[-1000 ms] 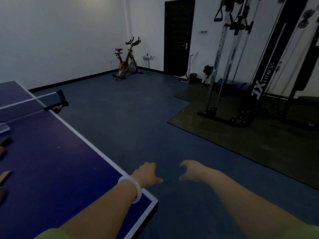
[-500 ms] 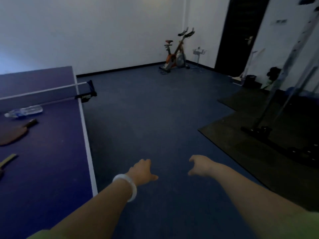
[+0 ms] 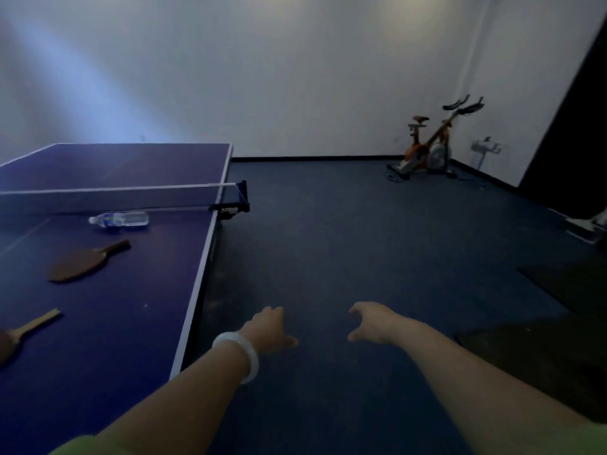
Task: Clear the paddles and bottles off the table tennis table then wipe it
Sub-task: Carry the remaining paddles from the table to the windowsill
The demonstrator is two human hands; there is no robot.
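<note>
Clearly nothing has been lifted yet: the clear bottle lies on its side at about ten o'clock from me, just before the net, and the dark paddle rests nearer, handle toward the net. A second paddle sits at nine o'clock, cut by the frame edge. All three lie on the blue worktop, whose white edge runs just left of my left hand. Both hands hang over the floor, off the worktop; the left grip is loose and holds nothing, and my right hand is likewise slack and empty. I judge this to be the approach to the clearing step; next I would swing left and reach across for the nearest paddle.
</note>
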